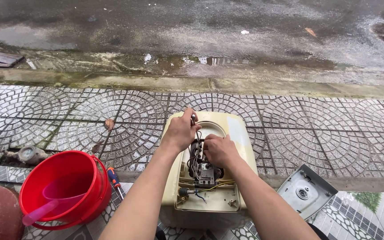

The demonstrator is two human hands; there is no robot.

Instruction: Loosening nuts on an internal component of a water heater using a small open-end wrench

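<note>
Fingers of my left hand are pinched shut around a small dark tool, while my right hand curls closed on the wiring inside an opened cream appliance casing lying on the patterned paving in front of me. A red bucket with a pink scoop sits to my left beside a screwdriver, and a grey cover plate lies to my right.

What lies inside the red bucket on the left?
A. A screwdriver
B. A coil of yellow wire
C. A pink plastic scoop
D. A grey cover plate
C: a pink plastic scoop rests inside the red bucket, its handle leaning over the rim, while the screwdriver lies outside on the tiles.
</note>
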